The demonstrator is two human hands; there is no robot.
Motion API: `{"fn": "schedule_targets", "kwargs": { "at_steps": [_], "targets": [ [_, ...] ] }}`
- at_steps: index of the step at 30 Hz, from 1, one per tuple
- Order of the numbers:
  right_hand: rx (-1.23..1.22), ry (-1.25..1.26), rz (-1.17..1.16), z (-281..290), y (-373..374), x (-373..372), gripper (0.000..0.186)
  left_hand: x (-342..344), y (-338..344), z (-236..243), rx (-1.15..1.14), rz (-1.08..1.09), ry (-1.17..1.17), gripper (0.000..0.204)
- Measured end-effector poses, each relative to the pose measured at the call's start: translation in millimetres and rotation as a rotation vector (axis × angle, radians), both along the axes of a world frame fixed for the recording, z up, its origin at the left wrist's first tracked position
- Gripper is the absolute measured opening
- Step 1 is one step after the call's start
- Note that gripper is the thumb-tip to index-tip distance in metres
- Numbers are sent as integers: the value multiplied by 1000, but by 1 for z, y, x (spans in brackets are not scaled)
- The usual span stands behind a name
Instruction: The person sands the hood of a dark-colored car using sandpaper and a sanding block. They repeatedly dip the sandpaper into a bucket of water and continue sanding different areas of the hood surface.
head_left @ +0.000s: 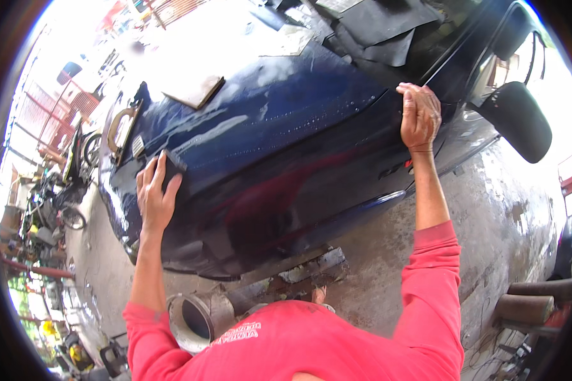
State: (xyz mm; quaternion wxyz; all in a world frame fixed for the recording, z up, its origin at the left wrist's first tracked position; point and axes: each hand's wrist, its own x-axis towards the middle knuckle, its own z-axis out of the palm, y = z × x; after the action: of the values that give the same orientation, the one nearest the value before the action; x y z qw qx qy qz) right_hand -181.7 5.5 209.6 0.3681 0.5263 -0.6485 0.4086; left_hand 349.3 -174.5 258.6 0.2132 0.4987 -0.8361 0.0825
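Observation:
My left hand (157,193) is closed on a dark sanding block (175,164), pressed on the front of a dark blue car body (286,152). My right hand (419,114) rests with outstretched fingers on the panel near the windshield's lower corner, holding nothing visible. Wet streaks and droplets lie along the hood between my hands. A flat light board (194,92) lies on the hood, and a tan curved tool (126,130) lies at its front corner, beside a small pale piece (138,146).
Dark sheets (381,32) lie toward the windshield, and a black side mirror (511,120) sticks out at right. Below me a bucket (180,317) stands on the concrete floor (496,209). Motorcycles (70,197) and clutter are at left; cylindrical rolls (524,308) lie at lower right.

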Motion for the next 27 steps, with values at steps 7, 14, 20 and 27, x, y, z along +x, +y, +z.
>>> {"fn": "schedule_targets", "kwargs": {
  "at_steps": [7, 14, 20, 27],
  "targets": [
    [111, 233, -78, 8, 11, -2, 29, -266, 39, 19, -288, -798, 286, 61],
    [139, 145, 36, -9, -6, -37, 38, -121, 45, -10, -108, -658, 305, 70],
    [367, -35, -347, 7, -30, 31, 57, 251, -23, -53, -69, 401, 218, 63],
    [642, 360, -36, -9, -112, 372, 83, 306, -8, -104, -42, 71, 245, 69]
  ]
}}
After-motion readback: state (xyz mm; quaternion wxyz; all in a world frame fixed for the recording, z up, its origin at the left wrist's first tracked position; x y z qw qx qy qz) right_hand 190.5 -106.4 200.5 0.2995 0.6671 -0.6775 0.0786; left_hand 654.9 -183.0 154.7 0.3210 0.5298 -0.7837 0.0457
